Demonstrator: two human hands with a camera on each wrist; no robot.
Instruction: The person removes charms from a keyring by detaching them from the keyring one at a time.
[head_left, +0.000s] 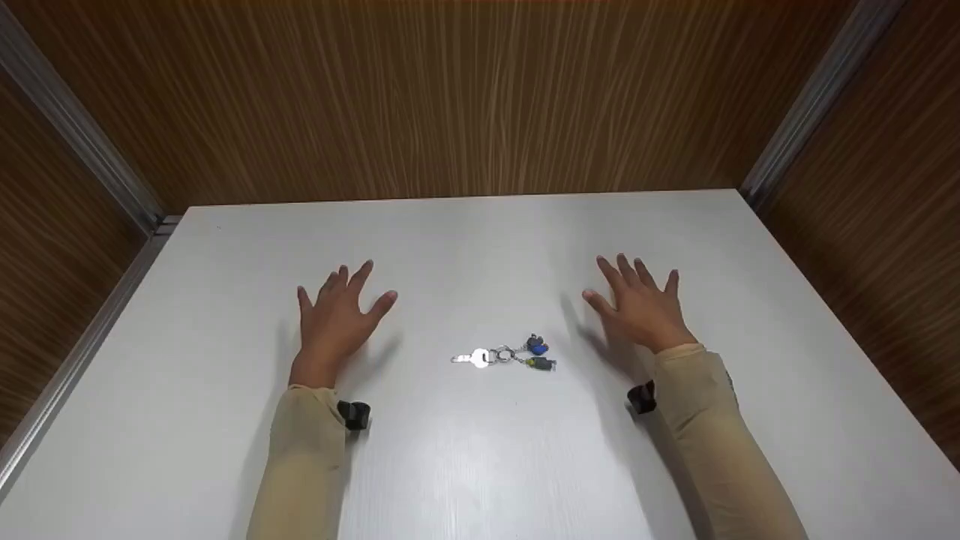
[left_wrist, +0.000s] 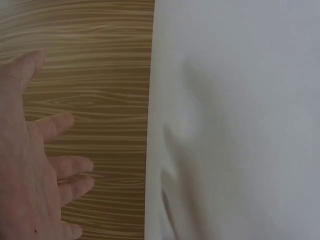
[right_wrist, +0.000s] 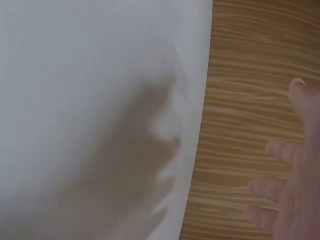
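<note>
Both my hands are out over the white bench (head_left: 480, 465) with nothing in them. My left hand (head_left: 335, 319) is spread, fingers fanned and straight, palm down. My right hand (head_left: 639, 307) is the same, open and flat. Whether the palms actually rest on the surface or float just above it I can't tell, though the shadows sit tight under both.

The bunch of keys (head_left: 504, 355) lies between my hands, a little nearer to me than my fingertips and roughly midway between my two wrists. It shows a bright silver key (head_left: 474, 358) pointing toward my left hand, some rings in the middle, and a blue tag (head_left: 537, 346) with a darker one beside it on the right-hand end. Neither hand touches it.

So I'd say this is the very start: nothing is gripped. The next move, as I judge it, calls for one hand to slide inward and pinch the bunch (it lies flat on a smooth top, so fingertips must get under the ring or a key).

Nothing stands in the way; there's only bare surface between each hand and the keys. A wood-grain wall (head_left: 465, 97) runs beyond my fingertips, with side panels past each hand. The wrist views show only my fingers (left_wrist: 70, 167), the bench edge and that wood grain.
</note>
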